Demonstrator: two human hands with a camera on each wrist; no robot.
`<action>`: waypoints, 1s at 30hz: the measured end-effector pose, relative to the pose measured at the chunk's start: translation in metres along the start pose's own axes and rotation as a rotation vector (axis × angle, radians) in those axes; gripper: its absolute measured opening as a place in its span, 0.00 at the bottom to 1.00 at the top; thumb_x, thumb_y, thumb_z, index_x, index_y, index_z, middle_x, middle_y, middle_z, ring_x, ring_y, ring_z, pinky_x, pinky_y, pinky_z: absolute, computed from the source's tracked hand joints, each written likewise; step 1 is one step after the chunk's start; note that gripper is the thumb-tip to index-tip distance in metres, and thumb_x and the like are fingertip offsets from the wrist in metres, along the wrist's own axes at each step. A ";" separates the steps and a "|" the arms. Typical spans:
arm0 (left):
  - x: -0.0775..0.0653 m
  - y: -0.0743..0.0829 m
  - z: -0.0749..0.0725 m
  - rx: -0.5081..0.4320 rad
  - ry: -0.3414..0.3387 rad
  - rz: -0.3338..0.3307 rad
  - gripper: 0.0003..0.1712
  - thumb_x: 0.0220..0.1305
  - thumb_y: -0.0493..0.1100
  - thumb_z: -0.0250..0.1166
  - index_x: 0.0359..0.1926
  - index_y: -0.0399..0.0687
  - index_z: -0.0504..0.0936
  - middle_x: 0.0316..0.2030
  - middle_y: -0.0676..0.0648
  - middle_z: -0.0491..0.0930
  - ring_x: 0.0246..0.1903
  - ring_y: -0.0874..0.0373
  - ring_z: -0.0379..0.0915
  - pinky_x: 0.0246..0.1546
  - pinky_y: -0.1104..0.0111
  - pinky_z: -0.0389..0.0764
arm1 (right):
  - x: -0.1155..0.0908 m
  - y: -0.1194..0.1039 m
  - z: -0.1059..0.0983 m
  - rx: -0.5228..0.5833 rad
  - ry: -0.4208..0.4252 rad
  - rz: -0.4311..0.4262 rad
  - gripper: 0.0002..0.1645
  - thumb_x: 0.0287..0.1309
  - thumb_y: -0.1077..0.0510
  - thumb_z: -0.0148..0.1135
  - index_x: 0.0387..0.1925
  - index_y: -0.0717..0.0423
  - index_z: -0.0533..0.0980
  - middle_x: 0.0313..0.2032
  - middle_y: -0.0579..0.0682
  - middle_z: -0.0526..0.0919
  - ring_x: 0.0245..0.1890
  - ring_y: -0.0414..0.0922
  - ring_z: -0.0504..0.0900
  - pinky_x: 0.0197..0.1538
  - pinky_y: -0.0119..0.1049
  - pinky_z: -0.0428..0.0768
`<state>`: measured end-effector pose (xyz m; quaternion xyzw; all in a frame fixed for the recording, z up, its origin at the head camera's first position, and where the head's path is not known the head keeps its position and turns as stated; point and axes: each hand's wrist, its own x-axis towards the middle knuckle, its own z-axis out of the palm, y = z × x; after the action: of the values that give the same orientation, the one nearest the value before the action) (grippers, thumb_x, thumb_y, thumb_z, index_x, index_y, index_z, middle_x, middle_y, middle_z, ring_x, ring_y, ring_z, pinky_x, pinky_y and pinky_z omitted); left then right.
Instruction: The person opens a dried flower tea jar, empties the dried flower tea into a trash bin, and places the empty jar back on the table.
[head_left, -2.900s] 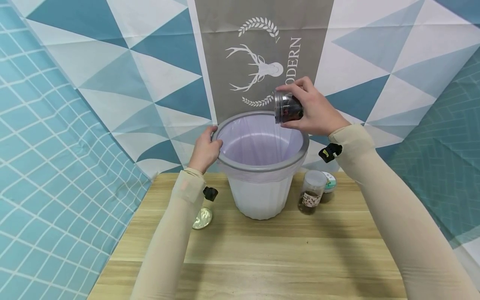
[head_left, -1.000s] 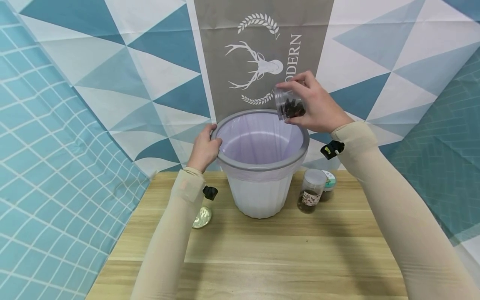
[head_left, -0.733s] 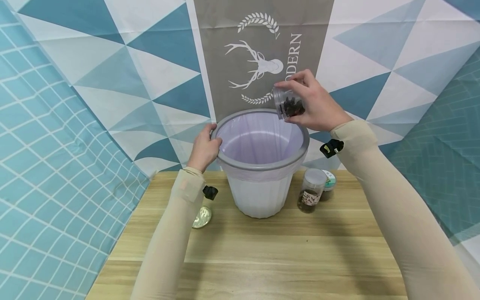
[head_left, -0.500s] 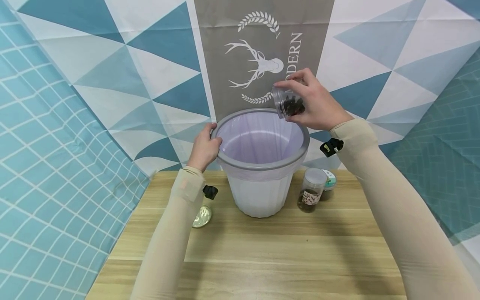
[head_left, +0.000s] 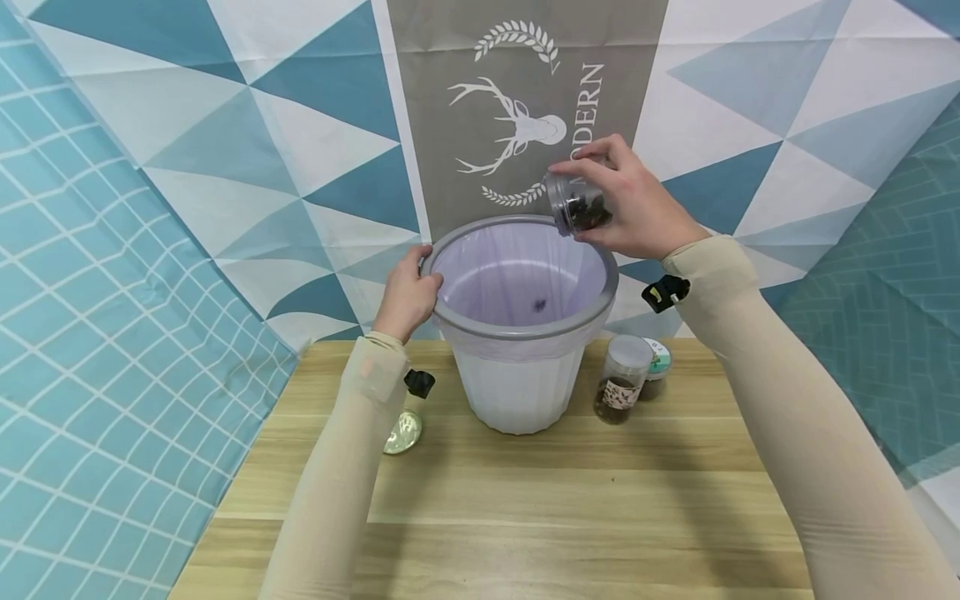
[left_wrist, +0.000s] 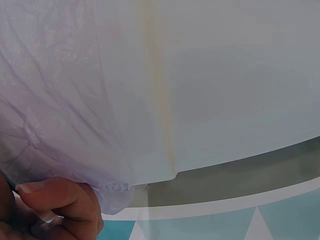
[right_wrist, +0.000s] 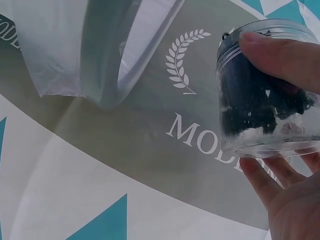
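My left hand [head_left: 408, 292] grips the left rim of a white trash bin [head_left: 517, 387] with a grey rim and a pale purple liner bag [head_left: 498, 283]. In the left wrist view, curled fingers [left_wrist: 62, 202] show beside the liner. My right hand [head_left: 633, 204] holds a clear, uncovered jar [head_left: 588, 212] tilted on its side, its mouth over the bin's right rim. Dark pieces [right_wrist: 255, 100], whose kind I cannot tell, lie inside the jar along its lower side. A dark clump [head_left: 540, 306] shows within the bin.
Right of the bin stand a clear jar [head_left: 622, 375] with dark contents and a patterned label, and a smaller jar [head_left: 656, 367] with a green-and-white lid. A shiny round lid [head_left: 405, 432] lies near my left forearm on the wooden table [head_left: 517, 533].
The right hand has tipped the jar further, and its dark contents have slumped. A dark clump has appeared inside the bin. The left hand stays on the rim.
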<state>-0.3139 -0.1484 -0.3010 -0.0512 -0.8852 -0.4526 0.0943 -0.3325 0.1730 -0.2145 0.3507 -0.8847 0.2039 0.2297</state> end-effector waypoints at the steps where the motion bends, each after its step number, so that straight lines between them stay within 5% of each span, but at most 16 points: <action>1: 0.000 0.000 0.000 0.001 0.001 0.000 0.34 0.75 0.39 0.50 0.79 0.42 0.60 0.74 0.34 0.66 0.68 0.40 0.69 0.66 0.47 0.74 | 0.000 0.000 0.000 0.001 0.000 -0.002 0.50 0.47 0.69 0.80 0.72 0.45 0.72 0.68 0.62 0.62 0.69 0.60 0.68 0.68 0.58 0.74; 30: 0.001 -0.001 0.001 -0.012 -0.002 0.000 0.34 0.74 0.38 0.50 0.79 0.42 0.59 0.73 0.33 0.66 0.67 0.39 0.71 0.64 0.47 0.76 | 0.001 -0.003 -0.003 0.020 0.001 -0.017 0.50 0.46 0.70 0.80 0.71 0.45 0.73 0.68 0.61 0.64 0.71 0.59 0.67 0.69 0.58 0.74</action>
<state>-0.3155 -0.1488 -0.3021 -0.0523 -0.8827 -0.4577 0.0929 -0.3301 0.1723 -0.2110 0.3602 -0.8796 0.2111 0.2281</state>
